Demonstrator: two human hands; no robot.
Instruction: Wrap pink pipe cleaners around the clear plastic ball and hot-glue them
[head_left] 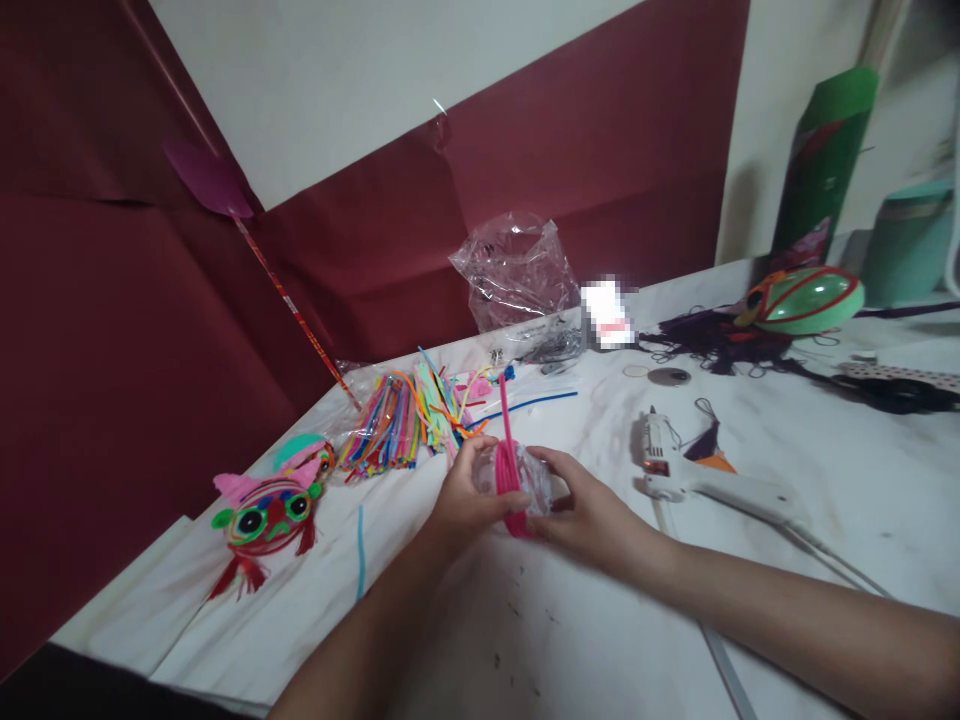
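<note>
Both hands hold a clear plastic piece [536,482], perhaps a cup or ball, whose exact kind I cannot make out. Hot-pink pipe cleaner [508,480] is wound round it in several turns, one end sticking straight up. My left hand [474,495] grips the near left side, its thumb pressed on the pink windings. On the right side my right hand [581,510] is closed round the plastic, fingertips partly hidden. Just behind the hands lies a bundle of many-coloured pipe cleaners [390,425], with a single blue pipe cleaner [525,401] beside it.
A white glue gun [675,470] lies to the right, its cable trailing. A decorated animal-face craft [270,515] is at left, near a light-blue pipe cleaner [361,550]. Behind stand a clear bag [517,275] and a bright blurred box [607,313]; a green balloon-like craft [810,300] and scissors [900,393] are far right.
</note>
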